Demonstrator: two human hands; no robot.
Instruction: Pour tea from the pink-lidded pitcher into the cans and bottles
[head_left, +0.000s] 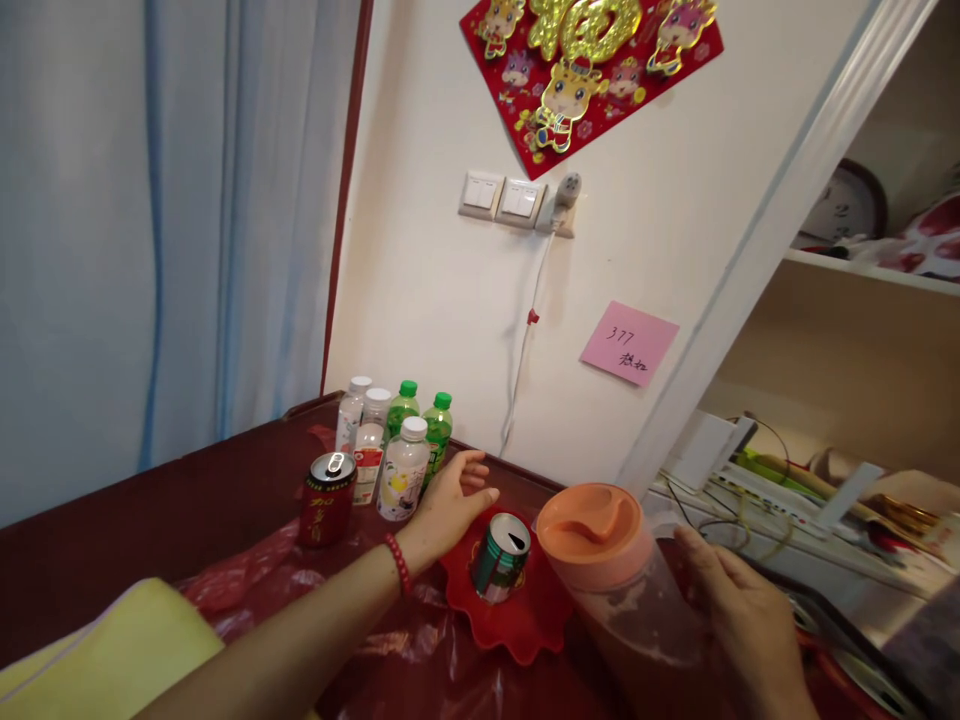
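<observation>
My left hand [451, 500], with a red bead bracelet at the wrist, is open, its fingers apart beside a green can [501, 560]. That can stands upright on a red scalloped plate [517, 625]. To its right, my right hand [739, 610] is closed round the handle side of a clear pitcher [637, 610] with an orange lid [592, 525]; the pitcher is tilted. Behind my left hand stand a clear bottle with a white cap [403, 475], other white-capped bottles [369, 450] and green-capped bottles [437, 425]. A red can [328, 500] is left of them.
Red plastic film [255, 575] lies on the dark red table [202, 510]. A yellow cloth-like item [135, 640] is at the lower left. A white cable [520, 370] hangs down the wall. Shelves with a white router [780, 500] are at the right.
</observation>
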